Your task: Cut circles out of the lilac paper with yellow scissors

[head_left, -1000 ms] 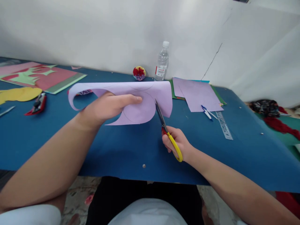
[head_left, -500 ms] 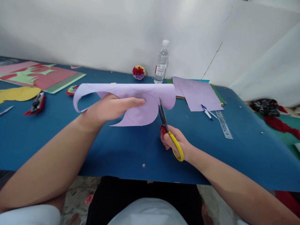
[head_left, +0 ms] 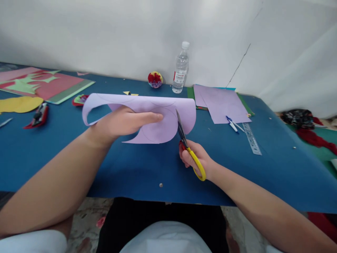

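Purple sheet (head_left: 164, 128) up off the blue table (head_left: 142, 172), right in front of the body, its left end curling over into a loop, pencilled curves showing on its face. Plenty is out of sight here: the left hand (head_left: 122, 121) has its fingers tucked behind the paper, and the curl covers part of a red-and-green piece (head_left: 78, 101) beyond. Over on the left, a yellow cutout (head_left: 22, 104) runs off the edge, and a red-and-black object (head_left: 40, 116) beside it is tough to identify.

Now the hands! Left forearm angles in from the lower left, thumb laid flat along the sheet and pointing right, paper pinched firmly beneath it. Right arm slants up from the lower right, and the right hand (head_left: 196, 160) is wrapped around the scissors (head_left: 184, 140), yellow loop in view, red one mostly buried under fingers. Blades point up at the sheet's cut edge; their exact gap is hard to judge.

And the lettering? The bottle (head_left: 180, 66) by the wall wears a red-and-white label (head_left: 179, 76), print too small to read. Ruler (head_left: 252, 139) markings, off right, are equally illegible.
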A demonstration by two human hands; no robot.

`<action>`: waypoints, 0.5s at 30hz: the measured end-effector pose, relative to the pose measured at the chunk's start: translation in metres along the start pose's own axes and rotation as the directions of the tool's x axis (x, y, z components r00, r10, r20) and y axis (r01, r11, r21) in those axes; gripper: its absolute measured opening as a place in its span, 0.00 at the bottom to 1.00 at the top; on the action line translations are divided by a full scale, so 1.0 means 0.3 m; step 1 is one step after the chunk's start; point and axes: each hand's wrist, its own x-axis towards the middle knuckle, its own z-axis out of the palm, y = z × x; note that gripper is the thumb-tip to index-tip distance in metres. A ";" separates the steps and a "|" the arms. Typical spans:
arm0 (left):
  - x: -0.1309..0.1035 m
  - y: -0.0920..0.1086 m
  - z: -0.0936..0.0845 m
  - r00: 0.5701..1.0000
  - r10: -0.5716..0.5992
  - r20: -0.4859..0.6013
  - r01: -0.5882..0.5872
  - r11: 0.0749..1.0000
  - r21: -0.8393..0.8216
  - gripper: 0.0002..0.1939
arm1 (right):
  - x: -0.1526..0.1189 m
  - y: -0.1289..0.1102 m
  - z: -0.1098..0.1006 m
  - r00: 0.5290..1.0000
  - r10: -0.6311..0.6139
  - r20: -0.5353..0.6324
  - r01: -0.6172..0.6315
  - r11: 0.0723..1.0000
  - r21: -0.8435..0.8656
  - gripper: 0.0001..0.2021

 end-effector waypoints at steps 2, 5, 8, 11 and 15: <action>-0.002 0.008 -0.001 1.000 0.019 0.010 -0.019 1.000 -0.018 0.14 | -0.001 -0.008 0.000 1.000 0.001 -0.002 -0.001 1.000 0.009 0.35; -0.005 0.015 -0.004 1.000 0.025 -0.002 -0.025 1.000 -0.018 0.13 | -0.005 -0.024 0.002 0.999 0.029 0.013 -0.030 0.999 0.045 0.36; -0.006 0.015 -0.005 1.000 0.028 0.005 -0.028 0.999 0.015 0.15 | -0.006 -0.033 0.003 0.999 0.043 0.034 -0.045 0.997 0.062 0.36; -0.005 0.009 -0.005 1.000 0.016 0.017 -0.017 0.998 0.067 0.17 | -0.005 -0.028 0.004 0.999 0.015 0.035 -0.018 0.998 0.062 0.36; -0.006 -0.001 -0.004 0.999 -0.018 0.029 0.015 0.996 0.092 0.20 | -0.002 -0.012 0.006 0.998 -0.044 0.043 0.040 0.996 0.080 0.34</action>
